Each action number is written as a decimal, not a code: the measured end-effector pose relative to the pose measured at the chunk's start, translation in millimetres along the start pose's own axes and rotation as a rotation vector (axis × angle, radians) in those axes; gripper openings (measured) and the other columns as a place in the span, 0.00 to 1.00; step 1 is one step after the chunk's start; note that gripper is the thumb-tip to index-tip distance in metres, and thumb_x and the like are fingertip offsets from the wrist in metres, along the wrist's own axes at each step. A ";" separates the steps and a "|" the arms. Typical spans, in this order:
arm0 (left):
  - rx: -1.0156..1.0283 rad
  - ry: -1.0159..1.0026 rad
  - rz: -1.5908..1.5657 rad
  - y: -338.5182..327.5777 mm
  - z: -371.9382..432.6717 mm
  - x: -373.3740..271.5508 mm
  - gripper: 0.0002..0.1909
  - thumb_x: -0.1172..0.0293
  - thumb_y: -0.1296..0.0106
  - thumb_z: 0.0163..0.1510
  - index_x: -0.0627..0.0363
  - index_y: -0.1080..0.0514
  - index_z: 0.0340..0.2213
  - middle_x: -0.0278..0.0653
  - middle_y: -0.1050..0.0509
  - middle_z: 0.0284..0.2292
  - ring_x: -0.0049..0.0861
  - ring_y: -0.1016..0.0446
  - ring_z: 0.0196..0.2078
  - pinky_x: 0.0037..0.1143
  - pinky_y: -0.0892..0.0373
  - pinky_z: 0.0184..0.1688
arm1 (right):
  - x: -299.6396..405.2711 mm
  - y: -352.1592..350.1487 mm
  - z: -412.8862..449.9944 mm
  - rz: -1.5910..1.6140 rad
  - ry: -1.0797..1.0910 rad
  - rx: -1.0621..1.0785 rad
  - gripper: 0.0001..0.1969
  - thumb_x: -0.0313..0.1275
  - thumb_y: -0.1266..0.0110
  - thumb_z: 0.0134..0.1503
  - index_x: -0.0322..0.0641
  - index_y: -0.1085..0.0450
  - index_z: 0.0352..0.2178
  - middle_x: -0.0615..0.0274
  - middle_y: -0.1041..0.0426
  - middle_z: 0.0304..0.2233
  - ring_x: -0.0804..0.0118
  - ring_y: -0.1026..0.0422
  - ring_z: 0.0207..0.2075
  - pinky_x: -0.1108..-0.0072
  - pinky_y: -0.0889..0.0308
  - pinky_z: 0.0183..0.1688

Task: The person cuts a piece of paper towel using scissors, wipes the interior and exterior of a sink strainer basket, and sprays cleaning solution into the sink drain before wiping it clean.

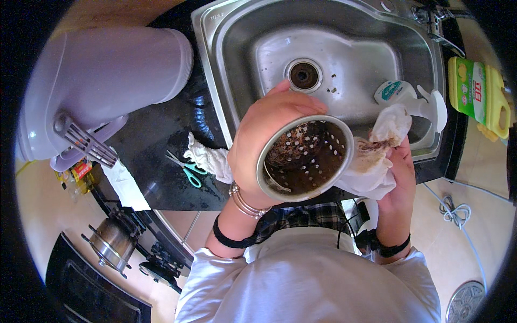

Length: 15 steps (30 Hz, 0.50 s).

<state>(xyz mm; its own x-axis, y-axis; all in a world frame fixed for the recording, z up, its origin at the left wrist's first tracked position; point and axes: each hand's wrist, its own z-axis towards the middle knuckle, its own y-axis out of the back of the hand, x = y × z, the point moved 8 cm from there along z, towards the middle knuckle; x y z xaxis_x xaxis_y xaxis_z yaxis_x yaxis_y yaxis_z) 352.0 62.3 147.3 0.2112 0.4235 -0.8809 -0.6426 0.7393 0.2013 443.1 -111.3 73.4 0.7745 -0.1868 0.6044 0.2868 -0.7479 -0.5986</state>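
My left hand (262,133) is wrapped around a perforated metal strainer cup (307,159), tilted so that its inside faces the camera. Brown residue coats the cup's inner wall, and light shows through its small holes. In my right hand (398,173) is a crumpled white cloth or paper towel (367,181) with brown stains, close beside the cup's rim. Both hands are over the near edge of a stainless steel sink (282,48). Dark bits lie near the sink drain (303,75). A white spray bottle (404,97) lies at the sink's right side.
Left on the black counter (169,121) are scissors (188,169), a white rag (210,159) and a large pale purple container (121,68). A faucet (436,20) stands at the upper right, above a yellow detergent jug (478,95). A pot (113,242) is at lower left.
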 end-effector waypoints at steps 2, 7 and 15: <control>-0.037 0.006 -0.073 0.5 0.7 -0.2 0.14 0.74 0.43 0.40 0.61 0.33 0.32 0.43 0.27 0.30 0.34 0.28 0.36 0.39 0.39 0.50 | 2.3 0.3 -2.3 -0.002 0.008 -0.017 0.25 0.24 0.49 0.46 0.34 0.41 0.47 0.56 0.32 0.43 0.64 0.31 0.42 0.74 0.36 0.47; -0.081 0.052 -0.203 7.3 2.3 2.0 0.06 0.71 0.48 0.42 0.60 0.32 0.24 0.43 0.26 0.28 0.35 0.26 0.34 0.39 0.40 0.49 | 12.0 -2.3 -9.7 -0.079 0.073 -0.076 0.25 0.24 0.49 0.45 0.35 0.41 0.48 0.55 0.33 0.44 0.63 0.32 0.44 0.73 0.37 0.48; -0.131 0.044 -0.183 7.3 -2.1 2.0 0.06 0.72 0.49 0.43 0.60 0.33 0.25 0.44 0.26 0.29 0.36 0.26 0.34 0.38 0.40 0.49 | 36.5 -21.2 -30.5 -0.355 0.335 0.013 0.16 0.27 0.46 0.45 0.36 0.33 0.38 0.55 0.29 0.37 0.66 0.30 0.37 0.75 0.36 0.41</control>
<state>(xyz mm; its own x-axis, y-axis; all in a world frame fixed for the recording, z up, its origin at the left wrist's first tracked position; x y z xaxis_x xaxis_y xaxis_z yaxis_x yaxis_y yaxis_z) 346.3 67.4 146.2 0.3029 0.2631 -0.9160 -0.6875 0.7260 -0.0188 448.1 -121.7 124.1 0.4044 -0.1179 0.9069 0.5092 -0.7947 -0.3304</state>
